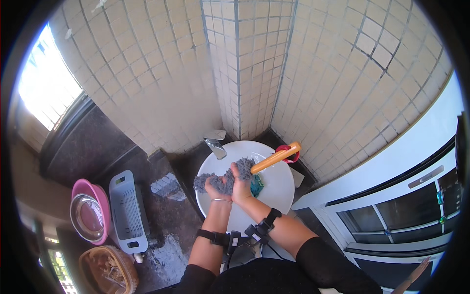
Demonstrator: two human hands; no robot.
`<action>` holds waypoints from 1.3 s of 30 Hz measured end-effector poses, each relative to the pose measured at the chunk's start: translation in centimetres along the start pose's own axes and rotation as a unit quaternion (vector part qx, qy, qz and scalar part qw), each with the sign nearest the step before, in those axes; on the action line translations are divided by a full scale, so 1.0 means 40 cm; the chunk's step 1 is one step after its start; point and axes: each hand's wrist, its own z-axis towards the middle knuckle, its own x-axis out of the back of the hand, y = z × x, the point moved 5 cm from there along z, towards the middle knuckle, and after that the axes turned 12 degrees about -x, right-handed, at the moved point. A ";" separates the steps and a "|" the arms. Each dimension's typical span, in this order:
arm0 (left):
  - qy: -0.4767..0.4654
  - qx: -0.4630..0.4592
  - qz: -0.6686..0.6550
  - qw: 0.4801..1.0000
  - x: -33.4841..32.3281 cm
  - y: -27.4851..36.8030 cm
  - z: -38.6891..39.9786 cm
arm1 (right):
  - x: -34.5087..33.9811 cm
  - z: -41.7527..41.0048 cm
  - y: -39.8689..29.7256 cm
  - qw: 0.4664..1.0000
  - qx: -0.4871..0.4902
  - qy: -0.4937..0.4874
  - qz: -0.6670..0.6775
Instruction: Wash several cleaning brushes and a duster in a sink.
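Note:
A shaggy grey cloth (246, 167) is bunched between both hands above a round white washbasin (282, 182). My left hand (217, 186) grips its left part, and some of the cloth hangs out past the fingers. Close against it, my right hand (240, 185) is closed around the middle of the same cloth. An orange-brown handle (273, 160) slants across the basin's right rim, its lower end beside the cloth. Whether it is joined to anything there is hidden. Inside the basin lies a crumpled teal cloth (257, 185), partly covered by my right hand.
A metal faucet (216, 147) stands at the basin's back left. A red ring-shaped item (292, 157) is by the handle. Left on the dark counter are a grey plastic basket (126, 209), pink basin (104, 220) and brown basket (128, 266). Another person's hand (419, 270) shows lower right.

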 end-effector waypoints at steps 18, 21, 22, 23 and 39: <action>-0.315 0.383 0.422 0.759 0.112 0.144 -0.246 | 0.075 -0.128 0.044 0.403 0.415 -0.247 -0.777; -0.297 0.290 0.511 0.753 0.203 0.161 -0.259 | 0.058 -0.190 0.063 0.414 0.458 -0.207 -0.759; -0.291 0.287 0.514 0.754 0.234 0.180 -0.284 | 0.058 -0.199 0.028 0.487 0.383 -0.169 -0.767; -0.311 0.155 0.619 0.705 0.257 0.220 -0.294 | 0.076 -0.196 0.004 0.553 0.303 -0.131 -0.765; -0.163 0.070 0.588 0.789 0.352 0.278 -0.298 | 0.332 0.123 0.094 0.508 0.265 0.026 -0.819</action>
